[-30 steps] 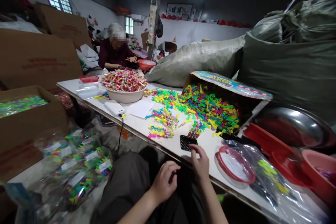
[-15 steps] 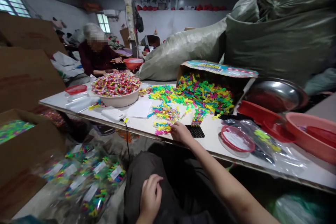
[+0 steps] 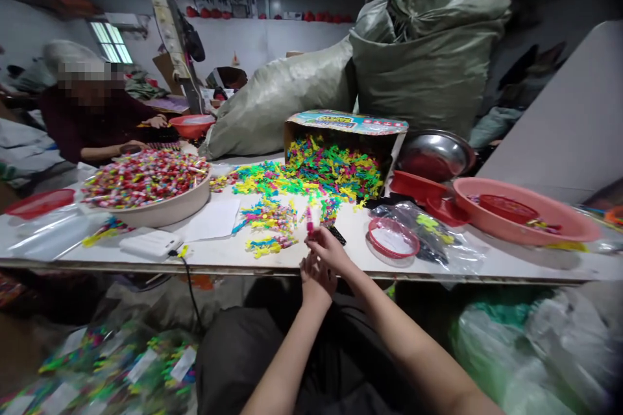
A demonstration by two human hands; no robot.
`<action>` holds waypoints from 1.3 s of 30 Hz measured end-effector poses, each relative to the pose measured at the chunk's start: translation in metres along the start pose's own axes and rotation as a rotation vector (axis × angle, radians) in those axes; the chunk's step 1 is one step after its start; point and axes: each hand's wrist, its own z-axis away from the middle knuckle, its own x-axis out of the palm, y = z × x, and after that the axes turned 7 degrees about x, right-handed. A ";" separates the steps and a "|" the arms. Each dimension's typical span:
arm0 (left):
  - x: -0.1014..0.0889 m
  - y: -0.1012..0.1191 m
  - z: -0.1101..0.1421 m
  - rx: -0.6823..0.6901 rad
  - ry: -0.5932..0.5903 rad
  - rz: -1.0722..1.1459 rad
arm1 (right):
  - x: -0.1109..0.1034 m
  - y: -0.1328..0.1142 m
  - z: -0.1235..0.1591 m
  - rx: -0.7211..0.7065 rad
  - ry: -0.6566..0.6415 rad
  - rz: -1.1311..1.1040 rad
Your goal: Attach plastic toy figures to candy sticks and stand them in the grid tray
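My right hand (image 3: 327,249) pinches a small pink plastic piece (image 3: 310,220) with a pale upper end, held upright above the table's front edge. Just below it, my left hand (image 3: 317,280) is raised with bent fingers slightly apart; the right hand partly covers them, and I see nothing held there. Behind the right hand, a black perforated tray (image 3: 338,235) is partly hidden, with colourful pieces (image 3: 329,209) standing at its far side. To the left lie small groups of yellow, blue and pink plastic figures (image 3: 267,215).
An open carton (image 3: 348,122) spills more figures onto the table. A wide basin (image 3: 146,213) of red-and-white pieces stands left, beside a white power bank (image 3: 148,243). Rightward are a red-rimmed dish (image 3: 393,238) and a pink basin (image 3: 525,233). A co-worker (image 3: 92,104) sits at far left.
My left hand has risen from my lap to beside the right. The right hand has lifted off the table with the pink piece. The view has swung right.
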 end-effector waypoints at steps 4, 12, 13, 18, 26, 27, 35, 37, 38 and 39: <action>0.008 0.011 0.006 0.118 -0.015 0.024 | -0.032 0.008 0.018 0.123 0.144 -0.107; 0.002 0.005 -0.008 0.110 0.001 -0.059 | -0.066 0.034 0.029 0.168 0.444 0.033; 0.004 0.004 -0.006 0.118 0.002 -0.067 | -0.066 0.036 0.028 0.168 0.447 0.044; 0.012 0.004 0.005 0.132 0.050 -0.088 | -0.063 0.042 0.023 0.177 0.505 0.082; 0.014 0.000 0.004 0.129 0.074 -0.130 | -0.060 0.047 0.019 0.194 0.621 0.074; 0.015 0.000 0.004 0.135 0.080 -0.131 | -0.059 0.045 0.019 0.198 0.628 0.074; 0.018 -0.013 0.010 0.234 0.115 -0.053 | -0.039 0.040 0.018 0.233 0.673 0.101; 0.019 -0.016 0.011 0.249 0.123 -0.022 | -0.034 0.043 0.020 0.230 0.691 0.127; 0.020 -0.017 0.011 0.259 0.122 -0.011 | -0.032 0.044 0.021 0.229 0.699 0.144; 0.021 -0.019 0.012 0.270 0.119 -0.004 | -0.030 0.046 0.022 0.227 0.705 0.162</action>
